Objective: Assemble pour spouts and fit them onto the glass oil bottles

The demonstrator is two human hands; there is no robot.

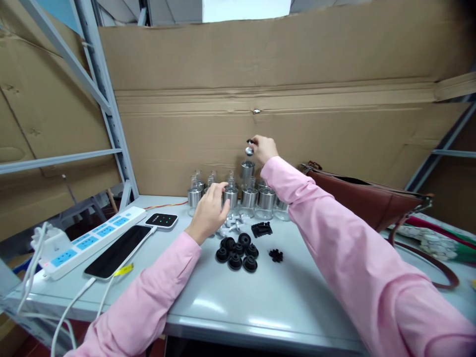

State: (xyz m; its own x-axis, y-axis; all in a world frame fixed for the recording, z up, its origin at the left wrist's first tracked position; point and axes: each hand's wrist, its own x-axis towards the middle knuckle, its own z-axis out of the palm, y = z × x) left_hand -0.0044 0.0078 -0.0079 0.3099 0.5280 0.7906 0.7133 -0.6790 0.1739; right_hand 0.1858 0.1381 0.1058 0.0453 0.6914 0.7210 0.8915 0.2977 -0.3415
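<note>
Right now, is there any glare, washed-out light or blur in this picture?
In the head view, pale glare streaks the grey tabletop near its front edge; in that same view, the panel at the top is washed out to white; also in the head view, the upper right corner is dark and blurry, and fine detail on the small silver part at the right hand is unclear.

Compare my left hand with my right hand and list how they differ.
Hold: the right hand pinches a small black-and-silver part; the left hand is open, with nothing visible in it.
Place: the right hand is higher in the picture, beside the raised metal container; the left hand is lower, in front of the bottles.
Shared: both are bare and come out of pink sleeves.
</note>
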